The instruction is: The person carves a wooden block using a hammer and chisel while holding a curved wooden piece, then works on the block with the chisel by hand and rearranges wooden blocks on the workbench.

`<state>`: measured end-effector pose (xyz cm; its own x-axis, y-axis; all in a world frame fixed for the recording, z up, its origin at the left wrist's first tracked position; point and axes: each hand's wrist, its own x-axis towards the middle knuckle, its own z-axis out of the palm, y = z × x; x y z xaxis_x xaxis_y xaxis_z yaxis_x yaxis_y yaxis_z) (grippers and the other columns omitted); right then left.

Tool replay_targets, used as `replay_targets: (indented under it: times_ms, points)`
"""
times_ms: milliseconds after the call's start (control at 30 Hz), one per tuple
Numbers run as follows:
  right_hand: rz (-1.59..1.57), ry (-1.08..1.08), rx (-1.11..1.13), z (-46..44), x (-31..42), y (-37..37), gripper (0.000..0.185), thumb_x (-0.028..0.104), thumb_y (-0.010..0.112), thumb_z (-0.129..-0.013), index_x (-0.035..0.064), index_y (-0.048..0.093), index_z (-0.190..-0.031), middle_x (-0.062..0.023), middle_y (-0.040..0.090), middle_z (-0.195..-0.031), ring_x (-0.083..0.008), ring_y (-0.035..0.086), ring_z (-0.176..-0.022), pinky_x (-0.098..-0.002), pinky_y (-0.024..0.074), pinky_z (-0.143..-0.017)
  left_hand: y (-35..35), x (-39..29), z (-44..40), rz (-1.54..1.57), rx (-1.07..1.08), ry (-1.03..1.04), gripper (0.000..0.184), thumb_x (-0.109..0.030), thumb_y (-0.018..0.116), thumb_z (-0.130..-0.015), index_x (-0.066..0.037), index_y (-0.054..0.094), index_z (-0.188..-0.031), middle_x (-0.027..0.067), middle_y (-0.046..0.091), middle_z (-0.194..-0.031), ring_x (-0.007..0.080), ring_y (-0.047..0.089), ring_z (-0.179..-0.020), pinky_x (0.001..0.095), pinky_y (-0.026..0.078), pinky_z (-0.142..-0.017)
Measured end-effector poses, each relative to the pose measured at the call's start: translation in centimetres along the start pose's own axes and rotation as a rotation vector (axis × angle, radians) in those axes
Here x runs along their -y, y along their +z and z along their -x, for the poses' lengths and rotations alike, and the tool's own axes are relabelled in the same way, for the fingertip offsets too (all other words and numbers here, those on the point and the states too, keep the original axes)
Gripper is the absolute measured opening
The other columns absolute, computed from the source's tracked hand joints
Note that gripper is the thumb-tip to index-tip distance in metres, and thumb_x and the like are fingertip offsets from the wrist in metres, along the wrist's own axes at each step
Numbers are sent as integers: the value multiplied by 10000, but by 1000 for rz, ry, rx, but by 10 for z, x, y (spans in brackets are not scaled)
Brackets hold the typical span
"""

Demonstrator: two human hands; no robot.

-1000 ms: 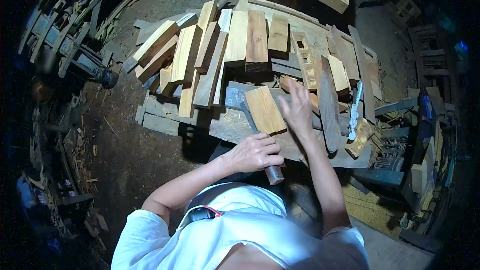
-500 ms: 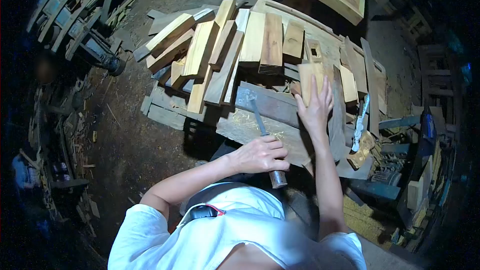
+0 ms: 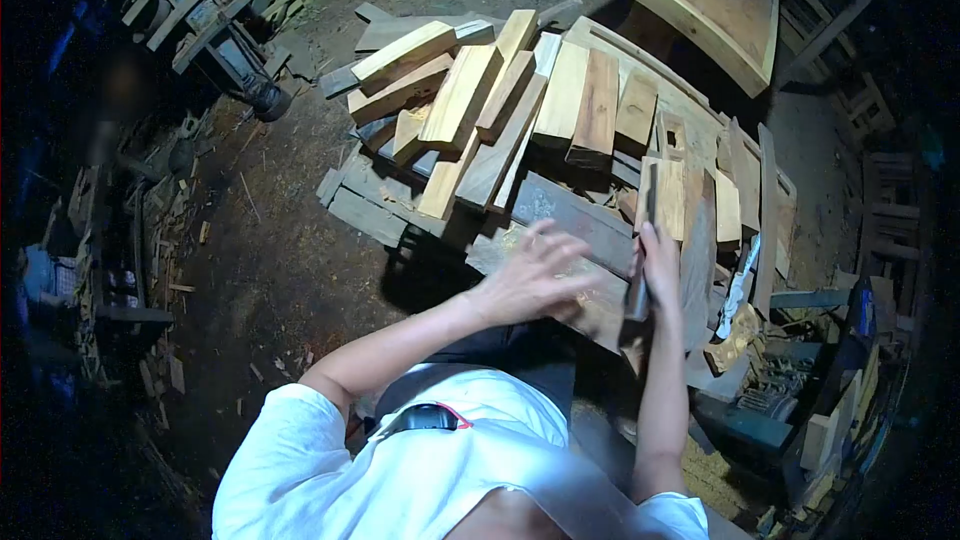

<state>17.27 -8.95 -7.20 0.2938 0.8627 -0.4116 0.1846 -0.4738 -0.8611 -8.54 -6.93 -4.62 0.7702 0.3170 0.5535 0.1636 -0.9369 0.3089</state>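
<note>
My right hand (image 3: pixel 660 265) is closed around a chisel (image 3: pixel 637 295), whose handle points toward me and whose blade points away. Just beyond that hand, a pale wood block (image 3: pixel 670 195) lies on the bench, partly behind the chisel. My left hand (image 3: pixel 540 275) hovers over the near side of the bench with its fingers spread and slightly blurred, holding nothing. Beneath and beyond it is a dark grey plank (image 3: pixel 575 215) with wood shavings around it.
Several cut wood blocks (image 3: pixel 460 95) are piled across the left and middle of the rough bench (image 3: pixel 365 215). A white-and-blue tool-like strip (image 3: pixel 738 290) lies at the right. A large wooden panel (image 3: pixel 690 0) stands behind. Machinery (image 3: pixel 790 380) occupies the right side.
The chisel has passed from my left hand to my right. My right hand has come off the top of the pale block, and my left hand has opened. The view has shifted.
</note>
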Motion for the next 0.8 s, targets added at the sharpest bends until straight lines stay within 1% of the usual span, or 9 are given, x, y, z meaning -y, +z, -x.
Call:
replay_targets:
  times_ms: [67, 100, 167, 267, 400, 533, 667, 733, 800]
  points:
    - [289, -342, -264, -26, -4, -11, 493, 318, 493, -942, -28, 451, -1291, -225, 554, -1077, -261, 560, -1022, -392, 432, -905, -18, 15, 17, -127, -39, -260, 615, -241, 750, -703, -228, 512, -1270, 102, 435, -1193, 273, 398, -1158, 479, 278, -1029]
    - [288, -348, -263, -24, 9, -10, 493, 318, 493, -942, -28, 451, -1291, -225, 554, -1077, -261, 560, -1022, -392, 432, -905, -28, 21, 25, -157, -50, -349, 581, -218, 731, -719, -194, 514, -1258, 112, 437, -1186, 285, 403, -1142, 484, 287, -1013]
    - [792, -517, -616, -9, 43, -7, 488, 239, 531, -905, -30, 441, -1302, -256, 508, -1159, -345, 489, -1123, -444, 365, -976, -42, 30, 40, -180, -101, -528, 546, -185, 710, -737, -147, 514, -1246, 133, 437, -1173, 310, 409, -1116, 476, 309, -982]
    - [840, -659, -670, -21, 45, 16, 480, 186, 557, -874, -3, 457, -1303, -243, 501, -1171, -376, 475, -1122, -438, 374, -968, -47, 42, 67, -185, -205, -743, 539, -164, 684, -779, -103, 480, -1273, 160, 420, -1174, 338, 417, -1067, 440, 344, -947]
    - [648, -701, -187, 11, 75, 104, 363, 225, 544, -891, 86, 536, -1227, -171, 552, -1019, -336, 573, -924, -445, 469, -815, -36, 57, 83, -144, -342, -878, 597, -144, 669, -795, -78, 407, -1327, 182, 401, -1175, 357, 404, -1093, 442, 335, -971]
    - [387, -456, 41, 17, 81, 185, 601, 337, 540, -909, 88, 285, -1393, -124, 624, -630, -343, 650, -604, -450, 514, -594, -29, 68, 89, 159, -613, -1065, 608, -141, 626, -844, -67, 324, -1366, 192, 374, -1214, 331, 418, -1111, 411, 328, -999]
    - [-33, -236, 51, 16, 78, 219, 673, 255, 549, -924, 102, 152, -1445, -134, 629, -651, -209, 674, -594, -335, 518, -516, -27, 80, 104, 409, -784, -1252, 516, -163, 598, -891, -61, 380, -1347, 126, 429, -1268, 213, 443, -1161, 356, 381, -992]
    - [-235, -158, 56, 15, 69, 219, 626, 185, 554, -927, 89, 184, -1423, -135, 644, -722, -198, 672, -628, -301, 532, -542, -26, 86, 109, 910, -743, -1199, 427, -163, 594, -904, -43, 459, -1291, 82, 515, -1194, 154, 512, -1064, 313, 453, -903]
    - [-511, -198, 27, 13, 65, 215, 579, 150, 576, -922, 111, 246, -1396, -149, 643, -805, -187, 658, -637, -276, 544, -550, -19, 87, 106, 866, -810, -1191, 364, -155, 597, -907, -29, 519, -1240, 48, 573, -1096, 114, 551, -975, 274, 487, -835]
